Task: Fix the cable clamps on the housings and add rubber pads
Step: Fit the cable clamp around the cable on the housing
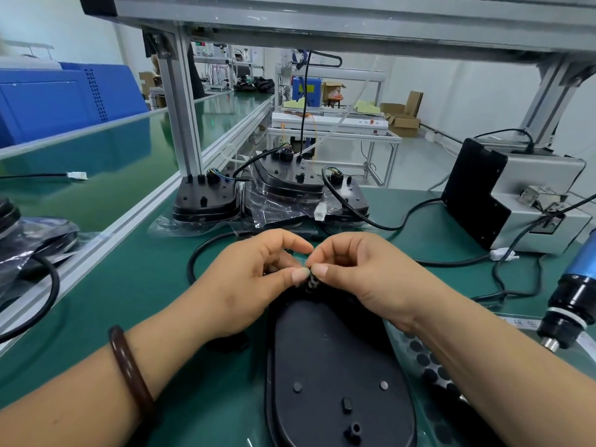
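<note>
As left hand (254,285) and right hand (364,282) pinch clamp (311,282), oval housing (332,359)

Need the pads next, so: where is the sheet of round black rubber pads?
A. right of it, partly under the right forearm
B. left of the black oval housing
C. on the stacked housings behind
A: the sheet of round black rubber pads lies right of the black oval plastic housing, partly under the right forearm.

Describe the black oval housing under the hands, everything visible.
The flat black oval plastic housing lies on the green bench mat, long axis pointing away from the person. Its matt face carries two round grey pads, a short peg and a hollow boss. At its far end, left hand and right hand pinch a small black part.
</note>
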Tool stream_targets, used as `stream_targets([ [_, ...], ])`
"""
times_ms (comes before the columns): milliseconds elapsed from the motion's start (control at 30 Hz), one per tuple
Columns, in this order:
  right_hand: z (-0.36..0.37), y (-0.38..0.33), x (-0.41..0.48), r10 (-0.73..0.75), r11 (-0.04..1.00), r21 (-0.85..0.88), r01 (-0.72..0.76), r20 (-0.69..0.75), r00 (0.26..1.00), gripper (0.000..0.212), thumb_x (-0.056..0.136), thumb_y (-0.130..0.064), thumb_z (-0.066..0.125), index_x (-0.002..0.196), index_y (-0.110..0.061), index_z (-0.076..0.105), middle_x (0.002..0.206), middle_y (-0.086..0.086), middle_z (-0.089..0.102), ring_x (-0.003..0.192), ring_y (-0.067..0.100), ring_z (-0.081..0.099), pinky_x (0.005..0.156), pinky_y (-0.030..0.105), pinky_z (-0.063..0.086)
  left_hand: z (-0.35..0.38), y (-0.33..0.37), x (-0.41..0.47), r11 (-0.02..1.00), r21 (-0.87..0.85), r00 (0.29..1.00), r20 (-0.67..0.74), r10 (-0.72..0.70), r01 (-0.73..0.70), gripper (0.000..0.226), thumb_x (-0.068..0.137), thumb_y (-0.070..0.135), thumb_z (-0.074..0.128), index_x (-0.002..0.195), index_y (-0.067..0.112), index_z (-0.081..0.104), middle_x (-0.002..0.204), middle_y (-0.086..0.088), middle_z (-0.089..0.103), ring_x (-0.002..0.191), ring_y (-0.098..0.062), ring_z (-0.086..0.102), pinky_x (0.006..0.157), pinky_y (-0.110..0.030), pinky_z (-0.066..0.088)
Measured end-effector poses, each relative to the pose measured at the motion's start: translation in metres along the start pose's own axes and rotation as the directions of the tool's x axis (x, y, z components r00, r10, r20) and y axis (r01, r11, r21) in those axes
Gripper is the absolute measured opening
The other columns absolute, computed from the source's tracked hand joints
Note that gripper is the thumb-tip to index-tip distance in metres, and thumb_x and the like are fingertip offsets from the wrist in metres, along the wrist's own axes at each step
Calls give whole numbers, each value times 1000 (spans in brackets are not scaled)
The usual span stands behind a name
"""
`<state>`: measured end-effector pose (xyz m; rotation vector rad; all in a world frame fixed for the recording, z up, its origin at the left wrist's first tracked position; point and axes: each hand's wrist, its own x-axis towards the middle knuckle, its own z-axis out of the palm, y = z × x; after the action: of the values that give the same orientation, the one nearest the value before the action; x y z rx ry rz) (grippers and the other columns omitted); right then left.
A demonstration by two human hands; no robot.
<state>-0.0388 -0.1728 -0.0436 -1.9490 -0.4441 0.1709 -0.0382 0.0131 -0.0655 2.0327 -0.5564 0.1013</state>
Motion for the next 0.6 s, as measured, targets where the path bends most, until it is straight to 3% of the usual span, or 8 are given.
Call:
stream_targets([
  [133,2,-1,-1,-30,993,-113,25,-42,999,14,88,-9,65,79,-19,68,74,-8,64,66,0,54,66,11,44,1,1,-1,999,18,1000,1,-31,31,29,85,18,69,97,42,57,82,10,71,77,-14,65,74,-29,51],
  [233,2,1,-1,-18,997,-74,13,-72,997,10,86,-10,69,79,-17,69,75,-2,65,68,5,55,68,17,46,0,4,-2,999,10,999,2,-49,49,26,85,16,68,97,38,59,85,9,71,81,-15,66,80,-32,53],
  [333,3,4,-3,-17,999,-42,11,-158,987,10,81,-11,74,74,-14,68,72,3,66,62,6,53,62,17,45,-1,6,0,995,-36,995,47,-88,90,23,86,15,67,101,32,63,91,6,72,85,-11,67,78,-26,50],
  [467,7,1,-8,0,995,-100,-20,-199,980,12,83,-17,73,72,-15,71,68,0,64,60,4,51,60,17,43,1,9,3,987,-118,992,84,-98,107,19,75,31,72,93,24,71,91,2,74,89,-14,69,84,-27,53],
  [533,-3,-8,-12,48,984,-162,-75,-166,985,16,87,-28,69,78,-16,74,67,-3,64,59,6,55,62,21,45,2,10,4,978,-164,990,80,-116,128,17,70,31,72,85,23,73,87,-1,74,83,-13,68,80,-21,53],
  [600,-32,-25,-18,24,988,-140,-65,-275,961,16,86,-37,67,81,-24,76,78,-2,74,75,14,69,68,22,52,1,10,5,965,-211,986,98,-136,154,10,72,23,73,82,24,74,83,-3,74,74,-8,64,70,-12,49],
])
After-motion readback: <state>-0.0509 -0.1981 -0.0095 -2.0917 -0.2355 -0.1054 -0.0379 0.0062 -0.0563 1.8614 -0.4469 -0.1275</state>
